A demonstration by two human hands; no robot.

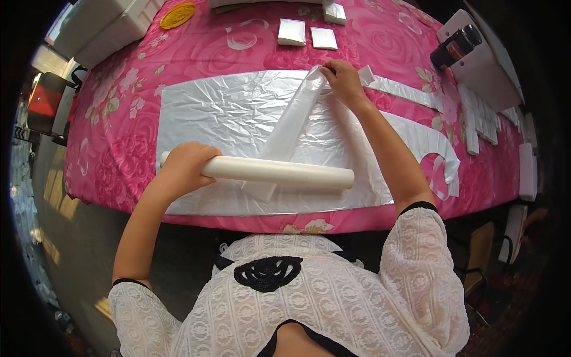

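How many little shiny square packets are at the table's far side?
3 small, square, silvery packets: near left one, near right one, and one farther back on the pink flowered tablecloth. Others may be hidden.

Sheet (208, 113) on tablecloth (119, 149); tube (279, 171) over sheet; packets (292, 32) behind.

Sunlight patches (52, 245) brighten the grey floor (89, 256).

My head-worn fisheye feed, from above the near side of the worktop (116, 140), facing down and forward across it, close in, both its sides visible
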